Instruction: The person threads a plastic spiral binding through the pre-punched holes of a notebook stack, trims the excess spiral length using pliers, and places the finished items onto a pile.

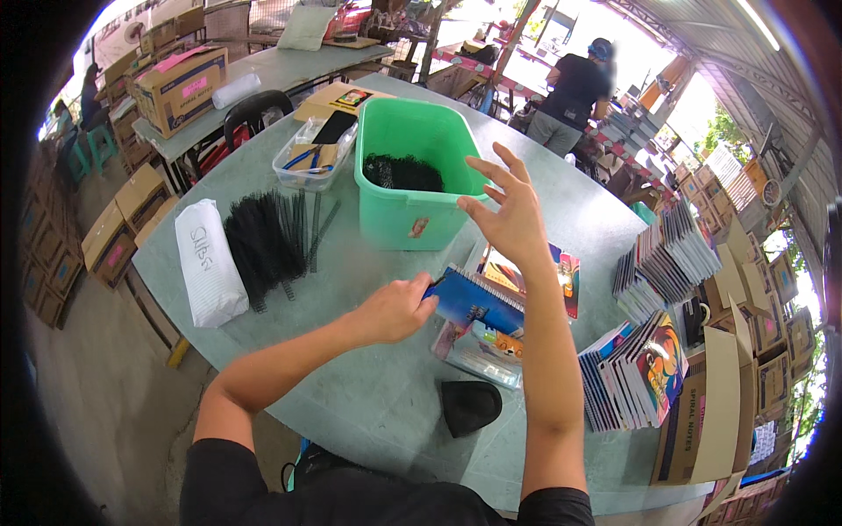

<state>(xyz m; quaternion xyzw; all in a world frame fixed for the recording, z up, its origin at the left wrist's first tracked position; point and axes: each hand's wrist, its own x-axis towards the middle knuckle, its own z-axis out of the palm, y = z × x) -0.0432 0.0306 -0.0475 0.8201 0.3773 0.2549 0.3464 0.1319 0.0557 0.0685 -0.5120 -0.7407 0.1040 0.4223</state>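
My left hand (399, 309) is closed round small blue-handled pliers (430, 291), mostly hidden in the fist. Their dark tip meets the left end of the wire spiral on a blue-covered notebook (478, 301). That notebook rests on other notebooks and a clear plastic-wrapped pack (482, 355). My right hand (510, 210) is raised above the notebooks with its fingers spread, holding nothing, beside the right side of a green plastic bin (412, 215). Black coil pieces (403, 173) lie inside the bin.
Black plastic spirals (272, 232) lie in a heap beside a white wrapped package (210, 263). A clear tub (303, 180) holds tools. Spiral notebooks (636, 373) stand stacked at right, near an open carton (702, 421). A black curved pad (470, 408) lies close to me. Another person (566, 101) stands beyond.
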